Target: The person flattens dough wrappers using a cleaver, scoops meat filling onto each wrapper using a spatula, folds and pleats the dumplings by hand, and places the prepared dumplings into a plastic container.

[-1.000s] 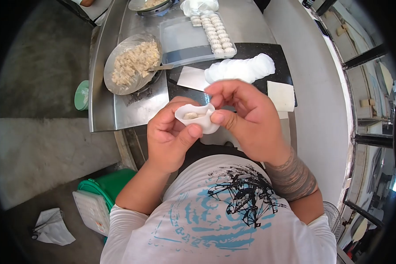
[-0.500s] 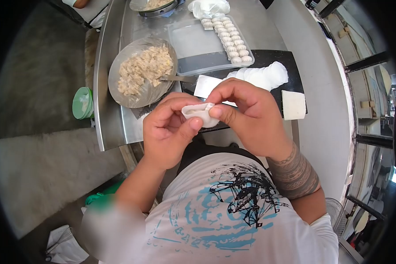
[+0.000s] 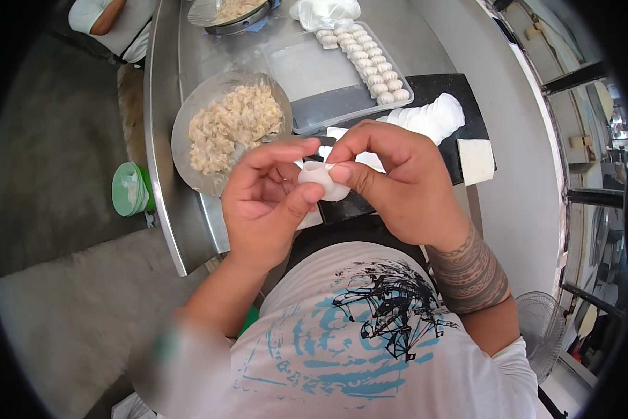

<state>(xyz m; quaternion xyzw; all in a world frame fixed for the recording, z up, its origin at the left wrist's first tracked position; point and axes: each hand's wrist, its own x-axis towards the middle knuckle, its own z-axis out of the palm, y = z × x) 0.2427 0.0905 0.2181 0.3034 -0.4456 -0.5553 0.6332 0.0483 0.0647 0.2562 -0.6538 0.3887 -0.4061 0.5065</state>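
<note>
A partly pleated white dumpling (image 3: 324,186) is between my hands, its top still gathered round a small opening. My right hand (image 3: 406,183) pinches the dumpling's upper right rim between thumb and forefinger. My left hand (image 3: 259,204) cups it from the left, thumb on its side and forefinger lifted above it; the other fingers are curled and partly hidden. Behind my hands, overlapping round wrappers (image 3: 436,119) lie fanned on a black board (image 3: 460,91). To the left stands a bowl (image 3: 182,157) of pale chopped filling (image 3: 233,126).
A clear plastic tray (image 3: 328,124) holds rows of pleated dumplings (image 3: 373,66). A white square pad (image 3: 475,160) sits at the board's right edge. Farther back are a plastic bag (image 3: 326,12) and a second filling container (image 3: 238,26). A green bucket (image 3: 145,188), a fan (image 3: 541,322) and another person (image 3: 129,33) surround the counter.
The dumpling's opening has drawn in smaller and rounder. My left forefinger has lifted off its rim, while my right hand keeps pinching. The view has shifted slightly.
</note>
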